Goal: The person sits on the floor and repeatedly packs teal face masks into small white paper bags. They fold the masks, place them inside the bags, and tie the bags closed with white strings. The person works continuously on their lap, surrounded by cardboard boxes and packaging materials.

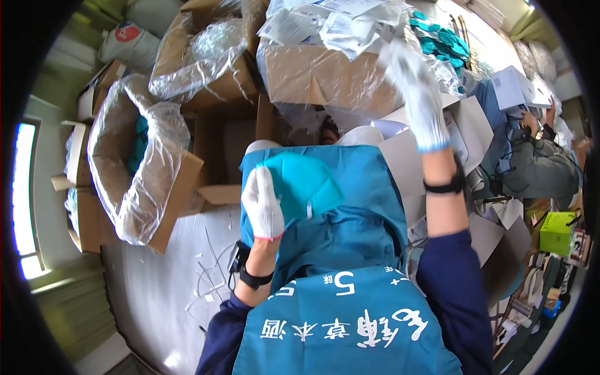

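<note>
My left hand (261, 203), in a white knit glove, grips a teal folded face mask (312, 184) by its left edge, with the thumb along the top side. The mask lies over my teal apron (369, 206) at lap height. My right hand (415, 100), gloved as well, reaches forward and is smeared by motion, so its fingers cannot be made out. It is at the right end of a cardboard carton (325, 78) heaped with flat white packets (356, 25). More teal masks (440, 40) are piled just beyond that hand.
Plastic-lined cartons stand at left, one (169, 219) with teal items inside. An open brown box (225, 140) sits before my knees. Pale cardboard boxes (469, 128) flank my right arm. Another person (537, 159) works at far right, near a lime-green box (556, 232).
</note>
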Demonstrator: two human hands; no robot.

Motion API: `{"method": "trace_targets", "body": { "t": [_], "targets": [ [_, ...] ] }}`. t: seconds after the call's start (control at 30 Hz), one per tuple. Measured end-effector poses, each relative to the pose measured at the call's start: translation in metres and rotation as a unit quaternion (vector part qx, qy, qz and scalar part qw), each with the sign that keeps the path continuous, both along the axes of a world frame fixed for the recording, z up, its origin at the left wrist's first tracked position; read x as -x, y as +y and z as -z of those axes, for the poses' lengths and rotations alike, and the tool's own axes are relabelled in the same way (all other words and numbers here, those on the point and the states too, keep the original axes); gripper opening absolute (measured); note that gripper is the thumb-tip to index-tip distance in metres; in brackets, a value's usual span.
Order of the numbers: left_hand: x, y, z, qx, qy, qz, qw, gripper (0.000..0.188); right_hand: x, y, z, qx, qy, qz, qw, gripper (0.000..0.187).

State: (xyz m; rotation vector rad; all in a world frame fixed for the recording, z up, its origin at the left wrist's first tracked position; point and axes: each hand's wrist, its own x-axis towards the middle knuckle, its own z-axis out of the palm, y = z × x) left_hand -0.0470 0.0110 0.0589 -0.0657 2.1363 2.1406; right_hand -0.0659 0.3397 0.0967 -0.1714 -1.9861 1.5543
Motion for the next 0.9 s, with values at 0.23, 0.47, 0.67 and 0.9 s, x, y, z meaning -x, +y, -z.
{"method": "trace_targets", "body": {
  "t": [0.23, 0.47, 0.67, 0.9],
  "targets": [
    [-0.007, 0.036, 0.021, -0.054, 0.01, -0.014, 0.998, 0.029, -0.117, -0.176, 0.063, 0.469, -0.127, -0.223, 0.845, 0.051],
    [-0.006, 0.036, 0.046, -0.106, -0.004, -0.102, 0.989, 0.034, -0.12, -0.173, 0.073, 0.512, -0.203, -0.228, 0.803, 0.021],
    [-0.01, 0.043, 0.045, -0.099, 0.018, -0.057, 0.993, 0.034, -0.112, -0.176, 0.066, 0.731, -0.159, -0.177, 0.64, 0.028],
    [-0.068, 0.05, 0.024, -0.023, 0.006, 0.13, 0.991, 0.027, -0.059, -0.095, 0.17, 0.78, 0.131, -0.386, 0.474, 0.035]
  ]
}}
